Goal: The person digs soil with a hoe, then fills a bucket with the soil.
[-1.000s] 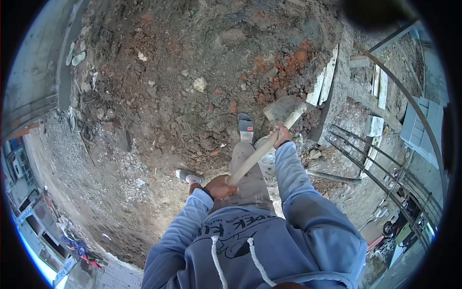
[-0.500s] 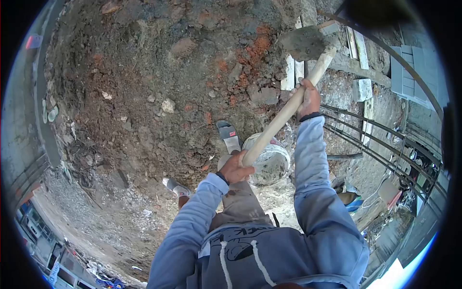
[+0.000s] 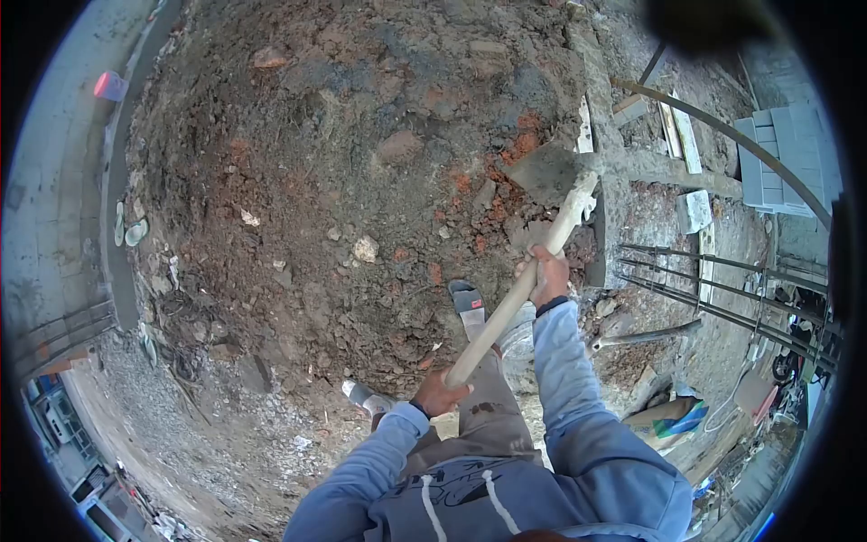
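The hoe (image 3: 499, 322) slants across the front of the legs, its blade (image 3: 546, 173) now lowered over reddish clods (image 3: 526, 141) at the right side of the dirt, close to the concrete beam (image 3: 616, 217); a half-second ago it was up beyond them. Whether it bites the soil, I cannot tell. The left hand (image 3: 441, 394) is wrapped round the handle's butt, the right hand (image 3: 550, 275) closed farther up, above the partly hidden bucket (image 3: 518, 347).

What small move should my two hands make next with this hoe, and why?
Probably a short pull toward your body: the left hand and right hand both grip the handle, and the blade is at loose reddish soil, though I cannot tell how deep it sits.
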